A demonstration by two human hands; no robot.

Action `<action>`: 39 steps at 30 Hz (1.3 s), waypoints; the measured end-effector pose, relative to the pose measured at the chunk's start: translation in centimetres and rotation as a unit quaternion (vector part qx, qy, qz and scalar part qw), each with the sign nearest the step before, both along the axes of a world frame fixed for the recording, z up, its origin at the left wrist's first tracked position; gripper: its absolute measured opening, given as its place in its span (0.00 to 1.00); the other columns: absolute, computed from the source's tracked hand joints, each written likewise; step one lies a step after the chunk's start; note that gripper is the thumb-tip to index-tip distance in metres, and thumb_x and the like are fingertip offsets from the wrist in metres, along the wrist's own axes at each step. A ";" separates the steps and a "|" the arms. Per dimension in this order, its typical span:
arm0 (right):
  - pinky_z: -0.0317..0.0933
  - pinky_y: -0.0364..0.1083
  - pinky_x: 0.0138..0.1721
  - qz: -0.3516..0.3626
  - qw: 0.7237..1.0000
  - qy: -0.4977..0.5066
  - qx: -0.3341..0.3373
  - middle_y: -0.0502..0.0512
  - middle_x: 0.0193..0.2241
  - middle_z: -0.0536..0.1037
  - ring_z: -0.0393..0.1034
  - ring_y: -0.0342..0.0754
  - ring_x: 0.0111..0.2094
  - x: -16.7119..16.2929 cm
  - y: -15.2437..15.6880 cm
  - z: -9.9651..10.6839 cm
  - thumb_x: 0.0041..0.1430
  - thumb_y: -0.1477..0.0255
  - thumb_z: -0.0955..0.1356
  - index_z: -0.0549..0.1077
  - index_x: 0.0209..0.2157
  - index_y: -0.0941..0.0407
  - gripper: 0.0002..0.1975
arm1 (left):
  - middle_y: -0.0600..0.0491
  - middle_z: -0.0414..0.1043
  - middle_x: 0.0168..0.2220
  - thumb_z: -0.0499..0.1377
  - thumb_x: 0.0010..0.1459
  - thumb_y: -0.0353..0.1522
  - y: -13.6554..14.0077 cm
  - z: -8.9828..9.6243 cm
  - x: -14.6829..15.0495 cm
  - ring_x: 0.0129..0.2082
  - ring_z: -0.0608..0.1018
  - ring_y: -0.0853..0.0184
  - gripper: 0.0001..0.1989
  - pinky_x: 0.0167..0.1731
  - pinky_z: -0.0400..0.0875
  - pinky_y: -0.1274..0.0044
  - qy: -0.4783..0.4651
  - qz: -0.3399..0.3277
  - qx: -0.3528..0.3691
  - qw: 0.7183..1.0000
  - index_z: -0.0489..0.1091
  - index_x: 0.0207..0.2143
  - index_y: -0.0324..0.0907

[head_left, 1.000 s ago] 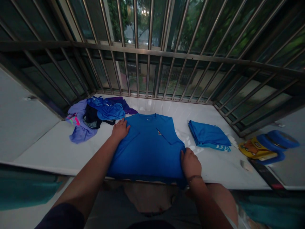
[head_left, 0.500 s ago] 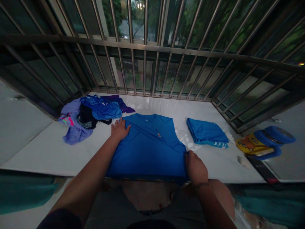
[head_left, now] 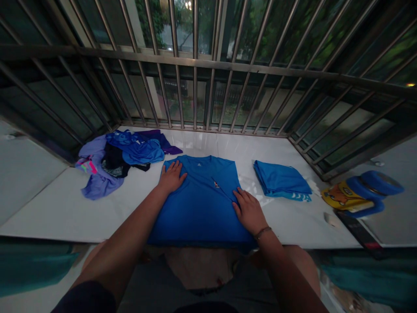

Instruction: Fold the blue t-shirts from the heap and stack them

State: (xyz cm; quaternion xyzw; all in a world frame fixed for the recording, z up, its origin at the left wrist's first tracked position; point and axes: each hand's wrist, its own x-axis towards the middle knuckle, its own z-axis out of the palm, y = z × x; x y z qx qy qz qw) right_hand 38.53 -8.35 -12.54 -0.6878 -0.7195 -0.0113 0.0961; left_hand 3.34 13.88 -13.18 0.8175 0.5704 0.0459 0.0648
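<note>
1. White worktop (head_left: 65, 204) under a window with metal bars (head_left: 195, 87), green trees outside.
2. Blue shirt (head_left: 198, 204) spread flat in the middle of the worktop, sleeves folded in, bottom edge hanging a little over the front edge.
3. Left hand (head_left: 172, 177) lying flat on the top left part of the blue shirt, fingers spread, grip wide, holding nothing.
4. Right hand (head_left: 249, 211) lying flat on the right side of the blue shirt, just below the folded sleeve, grip wide too, holding nothing.
5. Messy pile of clothes (head_left: 120, 158) to the left, blue, purple and black, just beside the left hand.
6. Folded blue clothes (head_left: 282, 180) to the right, near the blue shirt but not touching.
7. Yellow and blue thing (head_left: 358, 193) farther right, at the side of the worktop.
</note>
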 end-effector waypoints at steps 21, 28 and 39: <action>0.60 0.60 0.71 -0.021 0.998 0.053 0.023 0.67 0.65 0.77 0.69 0.61 0.66 -0.8 -2.4 2.1 0.76 0.63 0.67 0.79 0.62 0.56 0.20 | 0.44 0.81 0.63 0.49 0.69 0.26 -0.7 0.9 -0.8 0.65 0.78 0.53 0.27 0.73 0.65 0.58 -0.069 -0.087 0.042 0.993 0.79 0.62 0.42; 0.67 0.57 0.63 0.041 0.991 0.120 -0.036 0.63 0.55 0.83 0.76 0.59 0.56 -6.6 -0.4 4.4 0.80 0.65 0.63 0.81 0.57 0.53 0.17 | 0.45 0.80 0.63 0.51 0.64 0.24 1.8 1.2 -4.3 0.65 0.78 0.54 0.29 0.71 0.69 0.63 -0.067 -0.051 0.058 0.995 0.79 0.63 0.41; 0.70 0.50 0.53 0.024 0.985 0.101 -0.135 0.67 0.58 0.80 0.78 0.56 0.55 -18.2 13.0 5.6 0.79 0.62 0.67 0.76 0.58 0.60 0.18 | 0.40 0.79 0.59 0.54 0.69 0.33 6.4 1.9 -7.1 0.61 0.78 0.49 0.21 0.65 0.73 0.61 -0.035 -0.017 0.044 0.998 0.80 0.58 0.41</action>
